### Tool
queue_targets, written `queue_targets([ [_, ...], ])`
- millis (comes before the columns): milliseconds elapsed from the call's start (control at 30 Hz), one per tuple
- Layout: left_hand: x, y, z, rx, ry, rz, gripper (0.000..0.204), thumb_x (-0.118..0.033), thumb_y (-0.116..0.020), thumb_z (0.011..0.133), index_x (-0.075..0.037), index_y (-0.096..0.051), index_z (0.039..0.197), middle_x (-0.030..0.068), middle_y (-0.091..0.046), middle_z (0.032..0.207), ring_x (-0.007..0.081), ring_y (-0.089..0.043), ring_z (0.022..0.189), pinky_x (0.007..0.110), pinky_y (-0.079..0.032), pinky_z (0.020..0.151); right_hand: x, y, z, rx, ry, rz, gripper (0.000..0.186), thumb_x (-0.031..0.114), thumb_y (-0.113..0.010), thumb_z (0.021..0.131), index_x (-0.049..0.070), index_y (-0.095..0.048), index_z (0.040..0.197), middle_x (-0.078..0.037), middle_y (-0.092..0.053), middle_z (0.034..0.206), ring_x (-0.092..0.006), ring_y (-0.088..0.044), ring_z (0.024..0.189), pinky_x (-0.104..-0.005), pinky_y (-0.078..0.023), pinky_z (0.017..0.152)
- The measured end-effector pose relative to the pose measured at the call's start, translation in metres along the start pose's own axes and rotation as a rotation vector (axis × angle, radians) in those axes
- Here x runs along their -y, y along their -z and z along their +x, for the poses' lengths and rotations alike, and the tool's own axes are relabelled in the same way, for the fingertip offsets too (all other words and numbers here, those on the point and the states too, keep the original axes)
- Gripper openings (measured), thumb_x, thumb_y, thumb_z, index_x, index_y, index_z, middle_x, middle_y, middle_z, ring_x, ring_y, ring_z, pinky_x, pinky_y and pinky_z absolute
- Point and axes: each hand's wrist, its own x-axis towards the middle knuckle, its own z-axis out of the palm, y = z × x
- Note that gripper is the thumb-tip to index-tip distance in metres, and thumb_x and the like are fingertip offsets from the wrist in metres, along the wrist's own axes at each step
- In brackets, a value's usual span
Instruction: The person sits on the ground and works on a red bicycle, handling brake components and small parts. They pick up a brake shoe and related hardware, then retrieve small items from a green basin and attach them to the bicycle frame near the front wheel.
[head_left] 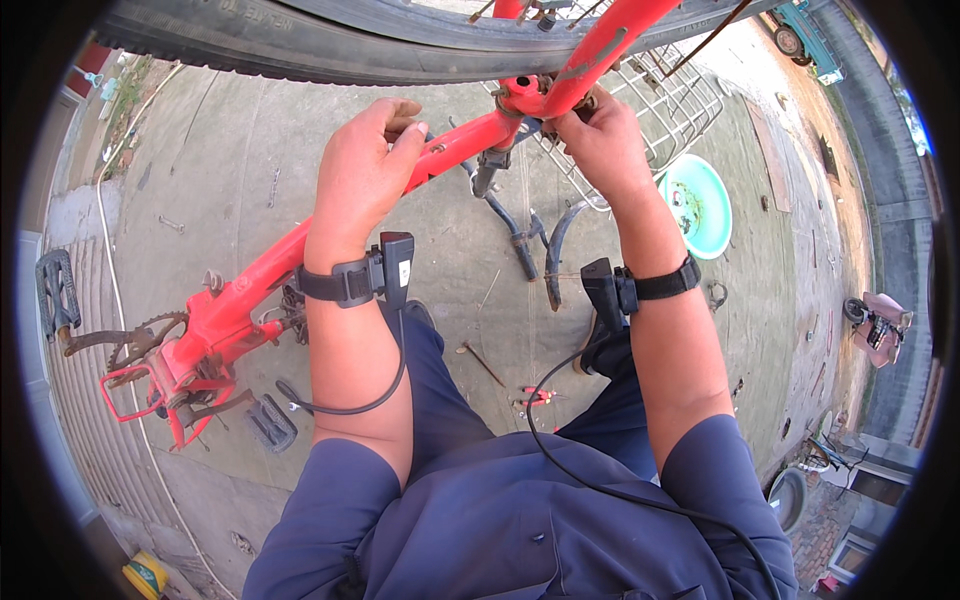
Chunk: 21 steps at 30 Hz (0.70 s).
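Note:
A red bicycle frame (460, 145) runs aslant from the lower left to the top, under a black-tyred wheel (400, 50). Close beside its tube is my left hand (370, 160), the fingers curled toward the thumb; whatever they hold, if anything, is hidden. At the joint where the red tubes meet, the fingertips of my right hand (605, 140) are pressed together against a small part I cannot make out. A white wire basket (675, 110) and dark handlebars (525, 255) hang below the joint. The crank and chainring (145, 340) are at the lower left.
Red-handled pliers (537, 397), a thin rod (485, 365) and wrenches (172, 224) lie on the green ground sheet. A mint-green basin (712, 205) stands right of the basket. A pedal (270, 422) is near my left elbow. Cables run from both wrist straps.

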Motion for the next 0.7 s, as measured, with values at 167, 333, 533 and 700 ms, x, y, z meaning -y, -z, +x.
queue_targets([
  [167, -0.0006, 0.0001, -0.0005, 0.002, 0.002, 0.006, 0.032, -0.018, -0.063, 0.091, 0.003, -0.067, 0.115, 0.0197, -0.073, 0.103, 0.0280, -0.073, 0.094, 0.036, -0.055, 0.083, 0.0008, -0.0027, 0.0000, -0.019, -0.014, 0.027, 0.024, 0.016, -0.064, 0.092, 0.001, -0.069, 0.111, -0.004, -0.072, 0.082, -0.0077, -0.066, 0.075, -0.0241, -0.050, 0.063],
  [333, 0.0003, -0.0005, -0.0004, 0.000, 0.004, -0.004, 0.033, -0.019, -0.064, 0.091, 0.003, -0.067, 0.115, 0.0198, -0.073, 0.102, 0.0278, -0.073, 0.094, 0.035, -0.055, 0.083, 0.0068, 0.0032, 0.0015, 0.018, -0.042, -0.009, 0.026, 0.016, -0.065, 0.091, 0.000, -0.068, 0.111, -0.005, -0.072, 0.080, -0.0081, -0.066, 0.075, -0.0248, -0.050, 0.065],
  [533, 0.0007, -0.0006, -0.0006, 0.002, 0.007, -0.010, 0.034, -0.020, -0.063, 0.091, 0.003, -0.067, 0.116, 0.0196, -0.073, 0.102, 0.0277, -0.072, 0.093, 0.035, -0.055, 0.083, 0.0088, 0.0035, -0.0020, 0.019, -0.061, -0.007, 0.026, 0.015, -0.066, 0.091, 0.001, -0.068, 0.113, -0.005, -0.072, 0.080, -0.0082, -0.067, 0.076, -0.0249, -0.051, 0.065],
  [700, -0.0007, -0.0003, -0.0005, 0.003, 0.009, -0.002, 0.033, -0.020, -0.063, 0.091, 0.002, -0.067, 0.116, 0.0194, -0.073, 0.102, 0.0275, -0.073, 0.093, 0.035, -0.055, 0.083, 0.0062, 0.0031, -0.0018, 0.021, -0.075, -0.011, 0.027, 0.015, -0.066, 0.091, 0.001, -0.067, 0.115, -0.005, -0.073, 0.086, -0.0083, -0.067, 0.077, -0.0242, -0.051, 0.065],
])
